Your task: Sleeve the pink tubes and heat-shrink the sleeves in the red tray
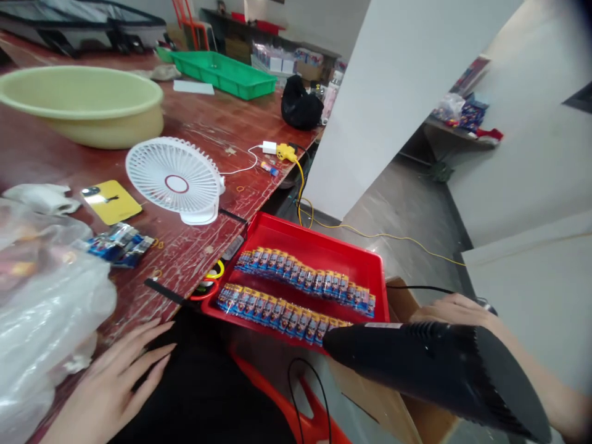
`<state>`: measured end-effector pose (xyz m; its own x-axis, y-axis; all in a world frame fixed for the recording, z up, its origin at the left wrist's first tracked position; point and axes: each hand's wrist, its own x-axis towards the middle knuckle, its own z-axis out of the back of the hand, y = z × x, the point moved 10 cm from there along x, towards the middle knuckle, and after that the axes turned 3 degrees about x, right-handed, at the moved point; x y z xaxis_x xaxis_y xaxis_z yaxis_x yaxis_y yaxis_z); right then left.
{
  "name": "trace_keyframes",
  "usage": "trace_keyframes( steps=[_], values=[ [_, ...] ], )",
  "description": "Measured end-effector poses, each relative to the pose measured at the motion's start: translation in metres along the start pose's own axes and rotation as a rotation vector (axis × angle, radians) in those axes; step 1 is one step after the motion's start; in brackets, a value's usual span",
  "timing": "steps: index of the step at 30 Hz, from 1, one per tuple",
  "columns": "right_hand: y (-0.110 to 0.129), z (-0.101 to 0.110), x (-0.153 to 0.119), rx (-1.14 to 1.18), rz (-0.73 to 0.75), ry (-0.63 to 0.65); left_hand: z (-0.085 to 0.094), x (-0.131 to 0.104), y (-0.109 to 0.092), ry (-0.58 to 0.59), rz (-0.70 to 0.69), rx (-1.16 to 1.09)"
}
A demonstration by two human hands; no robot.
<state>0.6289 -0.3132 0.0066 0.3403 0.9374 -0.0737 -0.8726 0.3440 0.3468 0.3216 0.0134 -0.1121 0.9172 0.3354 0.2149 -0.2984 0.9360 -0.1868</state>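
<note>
My right hand (456,310) grips a black heat gun (430,364) at the lower right, its nozzle pointing left at the near corner of a red tray (324,243). Two rows of small shrink-wrapped packets (296,293) lie in the tray, which overhangs the table's edge. My left hand (113,382) rests flat, fingers spread, on the edge of the red wooden table (208,132), beside a clear plastic bag (41,308). It holds nothing.
A white desk fan (176,180) stands by the tray. A yellow-green basin (83,102), a green tray (224,73), a black bag (300,105), a yellow card (111,200), loose packets (120,243) and a yellow cable (303,191) lie about. A cardboard box (402,407) sits below.
</note>
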Motion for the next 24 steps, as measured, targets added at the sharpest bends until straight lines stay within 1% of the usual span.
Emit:
trace_keyframes(
  steps=[2, 3, 7, 9, 11, 13, 16, 18, 21, 24],
  values=[
    [0.003, -0.007, 0.006, -0.023, 0.009, -0.003, -0.008, 0.005, -0.013, 0.098, -0.144, 0.024],
    [0.004, -0.010, 0.009, -0.028, 0.014, -0.011, -0.011, 0.006, -0.016, 0.116, -0.193, 0.034],
    [0.013, -0.018, 0.029, -0.006, 0.045, -0.035, -0.016, 0.001, -0.013, 0.124, -0.262, 0.038],
    [0.021, -0.022, 0.040, 0.018, 0.050, -0.018, -0.018, -0.002, -0.012, 0.143, -0.258, 0.072],
    [0.028, -0.026, 0.052, 0.031, 0.034, -0.009, -0.017, -0.002, -0.014, 0.150, -0.247, 0.102],
    [0.033, -0.029, 0.062, 0.030, 0.003, -0.005, -0.012, 0.000, -0.017, 0.159, -0.235, 0.125],
    [0.036, -0.037, 0.074, 0.041, -0.052, -0.004, -0.002, 0.004, -0.024, 0.131, -0.241, 0.173],
    [0.036, -0.041, 0.080, 0.075, -0.083, -0.021, 0.001, 0.005, -0.025, 0.121, -0.247, 0.195],
    [0.036, -0.044, 0.085, 0.132, -0.095, -0.092, -0.004, 0.002, -0.023, 0.144, -0.242, 0.178],
    [0.038, -0.047, 0.088, 0.130, -0.101, -0.141, -0.009, -0.003, -0.018, 0.145, -0.203, 0.140]
  ],
)
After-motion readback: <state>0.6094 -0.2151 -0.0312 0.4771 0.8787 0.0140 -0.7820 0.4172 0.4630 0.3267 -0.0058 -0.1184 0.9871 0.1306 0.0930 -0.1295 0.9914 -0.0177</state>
